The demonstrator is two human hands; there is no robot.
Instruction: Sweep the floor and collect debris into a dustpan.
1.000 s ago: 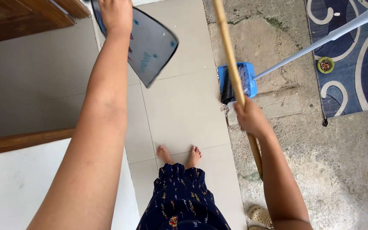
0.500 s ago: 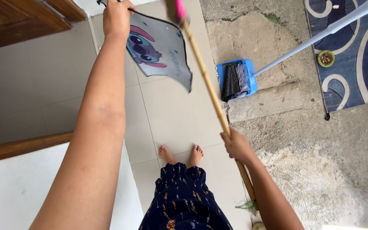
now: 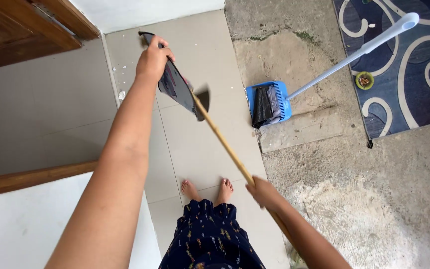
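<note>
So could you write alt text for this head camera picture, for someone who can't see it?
Seen from above, a barefoot person on pale floor tiles holds up a thin grey mat in the left hand and grips a wooden stick in the right hand, its far end against the mat. A blue long-handled dustpan lies on rough concrete beside a blue patterned rug.

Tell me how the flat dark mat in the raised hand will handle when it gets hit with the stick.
The mat looks thin and probably light: the left hand holds it up by one edge alone. It hangs fairly flat, so likely semi-stiff, yet it may swing or flex where the wooden stick, gripped by the right hand, meets it.
</note>
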